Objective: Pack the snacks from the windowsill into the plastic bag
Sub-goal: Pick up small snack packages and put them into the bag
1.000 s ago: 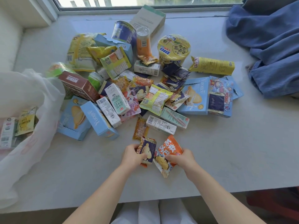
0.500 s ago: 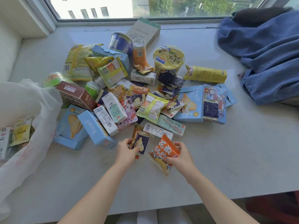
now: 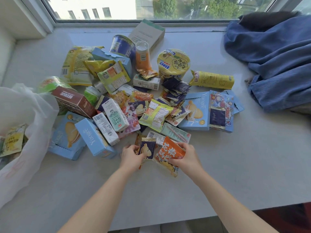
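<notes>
Lower centre: left-hand grip (image 3: 133,154) pinches a navy biscuit sachet (image 3: 147,148), right-hand grip (image 3: 184,155) clutches an orange snack packet (image 3: 169,151); plastic bag (image 3: 33,111) lies open at frame left, nearer the left-hand grip.

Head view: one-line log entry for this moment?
left hand: grips navy packet | right hand: grips orange packet | plastic bag: at left, some snacks inside

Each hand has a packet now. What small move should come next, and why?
Probably lift both packets and carry them left to the white plastic bag. The left hand grips a dark blue biscuit sachet, the right hand grips an orange snack packet, and the bag lies open at the left edge with packets already inside.
</notes>
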